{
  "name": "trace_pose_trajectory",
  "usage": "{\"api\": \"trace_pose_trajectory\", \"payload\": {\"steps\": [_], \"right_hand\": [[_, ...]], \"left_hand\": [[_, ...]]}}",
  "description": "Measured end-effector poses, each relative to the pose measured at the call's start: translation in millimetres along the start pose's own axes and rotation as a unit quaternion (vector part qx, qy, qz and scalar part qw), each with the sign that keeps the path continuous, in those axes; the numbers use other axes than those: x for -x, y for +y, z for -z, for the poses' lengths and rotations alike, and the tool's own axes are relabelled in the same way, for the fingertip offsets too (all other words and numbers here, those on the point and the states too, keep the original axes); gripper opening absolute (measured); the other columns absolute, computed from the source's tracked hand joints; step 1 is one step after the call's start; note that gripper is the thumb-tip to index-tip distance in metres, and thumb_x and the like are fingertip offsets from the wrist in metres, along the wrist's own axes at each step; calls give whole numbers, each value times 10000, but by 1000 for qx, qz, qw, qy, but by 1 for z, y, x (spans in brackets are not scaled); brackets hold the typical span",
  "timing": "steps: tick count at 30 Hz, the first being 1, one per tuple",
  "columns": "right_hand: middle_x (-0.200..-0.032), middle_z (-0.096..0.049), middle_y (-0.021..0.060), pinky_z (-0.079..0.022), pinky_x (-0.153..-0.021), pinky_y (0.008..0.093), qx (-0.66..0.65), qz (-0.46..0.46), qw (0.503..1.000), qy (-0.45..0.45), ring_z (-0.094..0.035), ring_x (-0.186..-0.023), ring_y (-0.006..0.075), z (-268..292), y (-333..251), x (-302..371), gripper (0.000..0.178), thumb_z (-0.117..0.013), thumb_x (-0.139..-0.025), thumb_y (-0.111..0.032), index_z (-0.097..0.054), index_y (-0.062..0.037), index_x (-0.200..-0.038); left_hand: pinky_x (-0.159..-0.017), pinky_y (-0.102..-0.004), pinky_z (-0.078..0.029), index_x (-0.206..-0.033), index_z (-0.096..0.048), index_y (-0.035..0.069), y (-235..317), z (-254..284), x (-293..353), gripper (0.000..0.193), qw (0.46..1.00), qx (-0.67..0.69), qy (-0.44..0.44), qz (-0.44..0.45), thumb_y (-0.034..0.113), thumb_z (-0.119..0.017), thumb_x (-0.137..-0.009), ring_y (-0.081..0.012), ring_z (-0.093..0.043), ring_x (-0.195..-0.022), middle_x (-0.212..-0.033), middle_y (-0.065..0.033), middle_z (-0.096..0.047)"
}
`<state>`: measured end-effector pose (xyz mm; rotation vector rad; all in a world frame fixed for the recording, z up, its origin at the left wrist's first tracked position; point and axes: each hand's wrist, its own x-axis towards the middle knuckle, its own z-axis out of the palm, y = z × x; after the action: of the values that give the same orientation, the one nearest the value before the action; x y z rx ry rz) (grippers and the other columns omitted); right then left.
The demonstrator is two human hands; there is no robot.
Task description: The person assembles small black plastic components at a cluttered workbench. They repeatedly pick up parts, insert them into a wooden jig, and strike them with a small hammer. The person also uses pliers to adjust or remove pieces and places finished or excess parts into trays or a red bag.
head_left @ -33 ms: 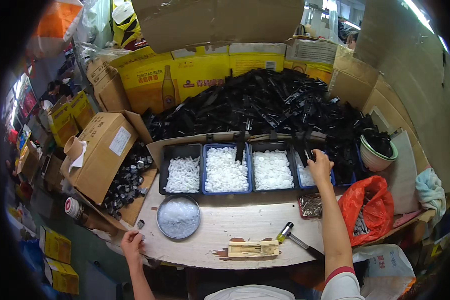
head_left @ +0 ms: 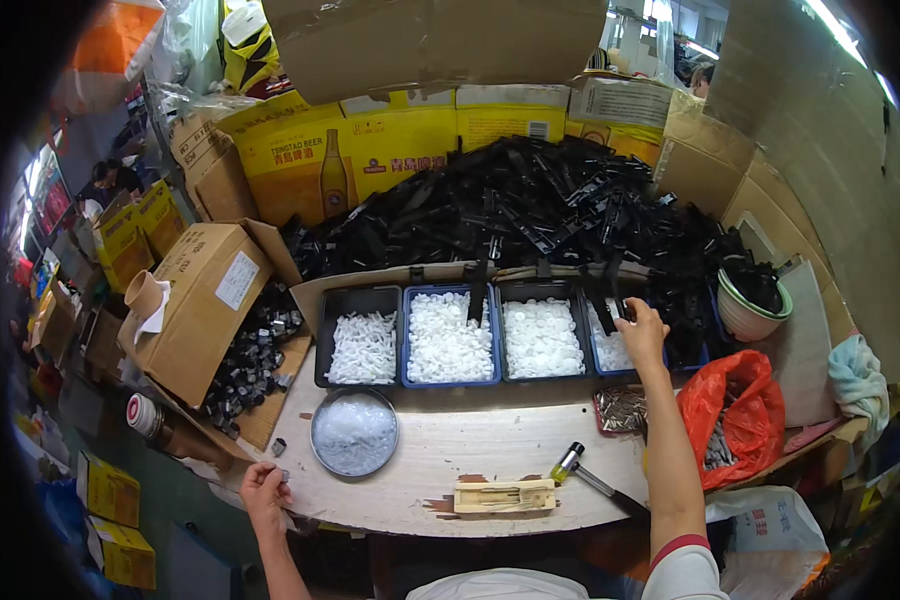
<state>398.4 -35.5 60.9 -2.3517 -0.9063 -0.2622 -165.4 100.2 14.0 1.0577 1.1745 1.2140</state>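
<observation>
At the table's left edge my left hand (head_left: 264, 490) is closed in a pinch, with a small grey piece (head_left: 286, 477) at its fingertips. Just beyond it lies a small dark metal-looking block (head_left: 279, 447). My right hand (head_left: 644, 332) reaches over the rightmost blue bin of white parts (head_left: 612, 352). Its fingers close on the end of a narrow black plastic strip (head_left: 617, 288); the fingers partly hide the contact. Further left stand a bin of white round parts (head_left: 543, 340), a blue bin of white parts (head_left: 451, 340) and a black bin of slim white pieces (head_left: 364, 350).
A heap of black plastic parts (head_left: 510, 205) rises behind the bins. On the table are a round dish (head_left: 355, 432), a wooden jig (head_left: 505, 497), a hammer (head_left: 592, 478) and a box of small screws or pins (head_left: 620, 411). A red bag (head_left: 735, 400) stands right; an open carton (head_left: 195, 310) left.
The view has shifted very slightly. My right fingers sit a little differently at the black strip; my left hand stays at the table edge.
</observation>
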Motion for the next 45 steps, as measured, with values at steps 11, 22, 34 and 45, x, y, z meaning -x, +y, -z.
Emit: {"api": "trace_pose_trajectory", "payload": {"steps": [11, 22, 34, 45], "right_hand": [[-785, -540, 120, -434, -640, 352, -85, 260, 956, -103, -555, -742, 279, 93, -61, 101, 228, -631, -694, -17, -581, 0, -915], [-787, -537, 129, -378, -693, 371, 136, 377, 852, -337, -523, -776, 249, 58, -125, 212, 139, -565, -657, -48, -535, -24, -791], [-1351, -378, 50, -179, -1007, 493, 39, 481, 851, -208, -362, -1217, 180, -2, -94, 253, 409, -580, -791, -257, -507, -74, -1149], [-1335, -389, 84, -220, -985, 515, -87, 416, 852, -307, -362, -1214, 195, 10, -99, 238, 393, -533, -832, -201, -472, -63, -1195]], "left_hand": [[-532, -238, -480, -955, -587, -49, 2, -90, 93, 185, 963, 70, -205, 158, 4, -616, -780, -133, -583, -645, -795, -102, -615], [-478, -215, -489, -895, -603, -22, -15, -123, 110, 134, 943, 87, -265, 184, 16, -633, -771, -118, -598, -603, -729, -83, -617], [-497, -217, -475, -902, -609, -16, -24, -123, 111, 132, 938, 125, -226, 232, 22, -636, -778, -110, -583, -607, -743, -62, -610], [-512, -221, -485, -889, -607, -15, -15, -155, 103, 117, 942, 1, -313, 119, 33, -637, -786, -116, -593, -668, -785, -43, -569]]}}
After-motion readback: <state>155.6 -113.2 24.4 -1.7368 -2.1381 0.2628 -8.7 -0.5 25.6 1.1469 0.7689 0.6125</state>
